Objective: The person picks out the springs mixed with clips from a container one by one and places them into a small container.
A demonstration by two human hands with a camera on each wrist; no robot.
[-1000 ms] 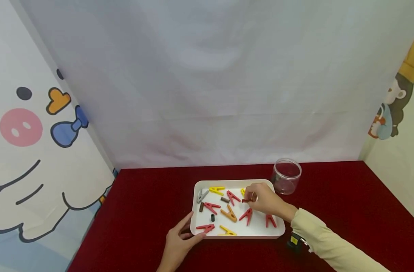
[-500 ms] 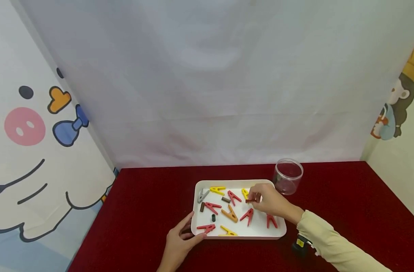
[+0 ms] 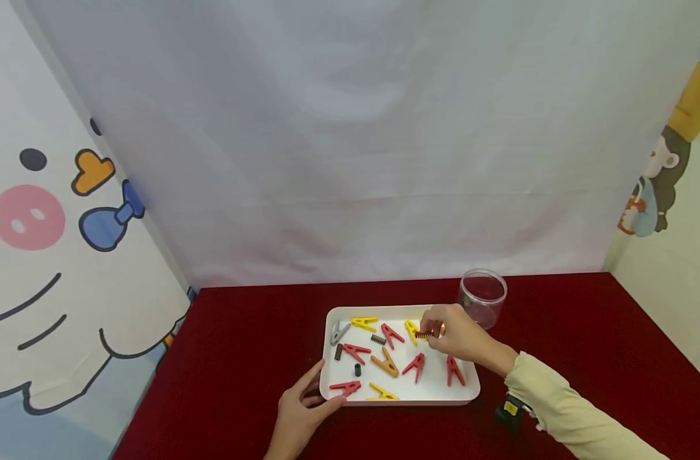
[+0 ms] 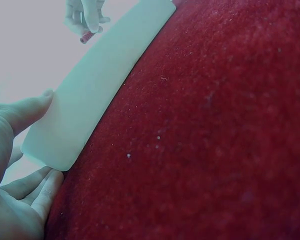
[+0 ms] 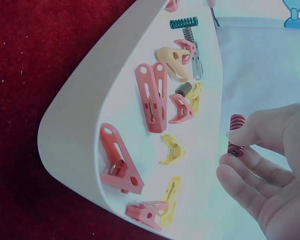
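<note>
The left hand point(image 3: 297, 409) grips the near-left corner of a white tray point(image 3: 407, 402), thumb on its rim. Inside lie three loose springs point(image 3: 378, 339), one orange clip point(image 3: 388, 367), one grey clip point(image 3: 338, 335), six red clips point(image 3: 347, 388) by the right wrist view and at least three yellow clips point(image 3: 388, 393). Above its farther right part, the right hand point(image 3: 456, 333) pinches one red spring point(image 5: 237, 121). One clear jar point(image 3: 483, 305) stands just beyond the far-right corner. The red counter point(image 3: 258, 332) spreads wide on both sides, its far edge meeting white cloth point(image 3: 384, 191).
</note>
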